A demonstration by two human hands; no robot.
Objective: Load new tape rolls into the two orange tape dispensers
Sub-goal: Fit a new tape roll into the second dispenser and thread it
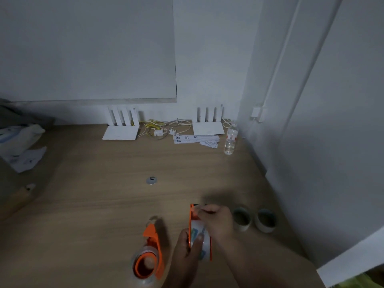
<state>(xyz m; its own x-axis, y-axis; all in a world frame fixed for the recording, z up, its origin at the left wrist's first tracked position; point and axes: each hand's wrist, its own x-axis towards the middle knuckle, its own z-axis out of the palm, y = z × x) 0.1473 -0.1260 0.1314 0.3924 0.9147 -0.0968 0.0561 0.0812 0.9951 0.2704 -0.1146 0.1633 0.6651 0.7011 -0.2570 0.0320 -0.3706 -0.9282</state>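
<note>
Here both hands grip upright orange dispenser [194, 221]: left hand [188, 244] on clear roll [200, 241], right hand [218, 220] pinching top.

- two bare hands and forearms, entering from the near edge of the frame, right of centre
- left hand [188, 244]: no glove, no ring or watch seen; thumb with short plain nail showing
- left forearm bare right down to the frame edge, no sleeve in view
- right hand [218, 222]: bare too, no jewellery seen, fingers motion-blurred at the far end so nails can't be made out
- right forearm bare, runs off the near right, no cuff or sleeve visible
- dim lighting, fine detail on both hands is soft
- nothing else of the person in shot
</note>
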